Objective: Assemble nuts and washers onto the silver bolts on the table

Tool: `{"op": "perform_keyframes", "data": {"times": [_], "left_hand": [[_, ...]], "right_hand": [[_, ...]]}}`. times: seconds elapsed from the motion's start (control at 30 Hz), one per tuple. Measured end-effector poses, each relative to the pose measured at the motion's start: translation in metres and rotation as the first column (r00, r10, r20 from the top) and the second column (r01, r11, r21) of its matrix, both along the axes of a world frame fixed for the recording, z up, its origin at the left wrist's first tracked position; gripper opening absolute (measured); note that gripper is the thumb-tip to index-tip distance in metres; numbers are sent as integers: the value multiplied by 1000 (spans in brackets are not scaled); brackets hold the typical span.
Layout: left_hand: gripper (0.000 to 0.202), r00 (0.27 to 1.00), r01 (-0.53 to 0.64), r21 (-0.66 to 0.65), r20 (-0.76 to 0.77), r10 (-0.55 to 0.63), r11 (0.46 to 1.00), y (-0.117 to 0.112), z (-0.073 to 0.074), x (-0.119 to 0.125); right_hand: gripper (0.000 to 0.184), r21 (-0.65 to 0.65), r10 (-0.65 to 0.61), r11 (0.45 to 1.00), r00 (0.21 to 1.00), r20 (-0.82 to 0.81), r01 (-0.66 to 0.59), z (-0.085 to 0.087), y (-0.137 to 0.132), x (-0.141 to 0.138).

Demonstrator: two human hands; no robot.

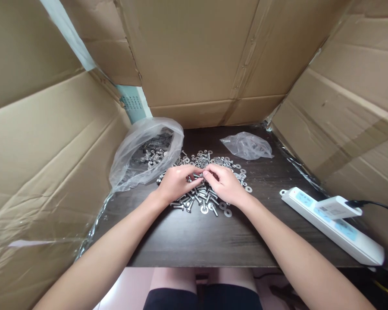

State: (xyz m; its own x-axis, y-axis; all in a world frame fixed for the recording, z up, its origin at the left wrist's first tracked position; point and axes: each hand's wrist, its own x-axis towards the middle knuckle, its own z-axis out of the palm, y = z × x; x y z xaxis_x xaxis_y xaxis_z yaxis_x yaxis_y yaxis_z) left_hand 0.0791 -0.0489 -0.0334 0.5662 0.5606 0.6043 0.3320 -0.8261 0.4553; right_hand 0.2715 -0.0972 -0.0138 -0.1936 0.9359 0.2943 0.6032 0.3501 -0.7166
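A heap of steel bolts [194,200] and washers [213,160] lies on the dark wooden table [194,241]. My left hand [176,183] and my right hand [224,183] rest over the heap, fingertips meeting at its middle. Both hands are pinched together on a small metal piece, probably a bolt, that shows between the fingertips [200,174]. To the left an open clear plastic bag [142,159] holds more bolts. A smaller crumpled plastic bag [247,145] lies behind the heap at the right.
Cardboard walls [45,150] close in the table on the left, back and right. A white power strip [333,224] with a white adapter plugged in lies at the right edge, its black cable running off right. My knees show below the table's front edge.
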Motion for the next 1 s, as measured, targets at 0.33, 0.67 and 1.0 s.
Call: {"op": "perform_keyframes", "data": {"times": [0.33,0.67,1.0], "left_hand": [[16,1000,12,-18,12,-12,1000,0,-1,0],[15,1000,-3,-15,0,3,1000,0,0,0],[14,1000,1,-17,13,-1,1000,1,-2,0]], "right_hand": [[16,-30,3,1000,1000,-24,-4,0,-1,-1],[18,-38,-9,999,1000,2,9,-1,0,0],[13,-63,-23,998,998,-57,19,-1,-2,1]]}}
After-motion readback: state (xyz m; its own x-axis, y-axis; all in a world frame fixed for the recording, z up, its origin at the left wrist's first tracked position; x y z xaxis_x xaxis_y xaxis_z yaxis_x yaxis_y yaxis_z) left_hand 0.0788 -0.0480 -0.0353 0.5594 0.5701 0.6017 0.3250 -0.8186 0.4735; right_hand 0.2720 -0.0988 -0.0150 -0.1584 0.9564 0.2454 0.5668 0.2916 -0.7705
